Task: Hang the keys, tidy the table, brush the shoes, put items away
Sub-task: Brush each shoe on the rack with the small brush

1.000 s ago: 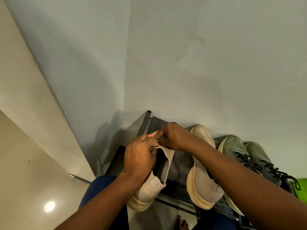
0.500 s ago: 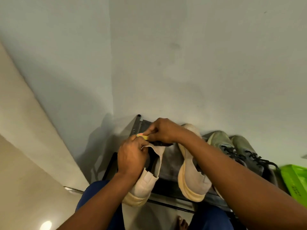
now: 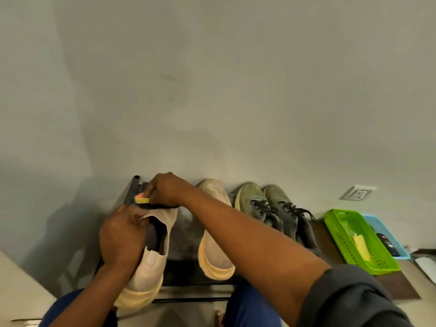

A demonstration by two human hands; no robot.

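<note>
Head view, looking down: the left hand (image 3: 122, 239) pinches the collar of a beige shoe (image 3: 151, 260), toe pointing away toward the wall, on a dark shoe rack (image 3: 184, 234). The right hand (image 3: 165, 190), fingers curled around a yellow-backed brush (image 3: 142, 199), presses it across the shoe's toe end, directly beyond the left hand.

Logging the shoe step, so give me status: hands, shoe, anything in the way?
Left hand grips beige shoe at its collar. Right hand holds yellow brush on the shoe's front. Nothing in the way.
</note>
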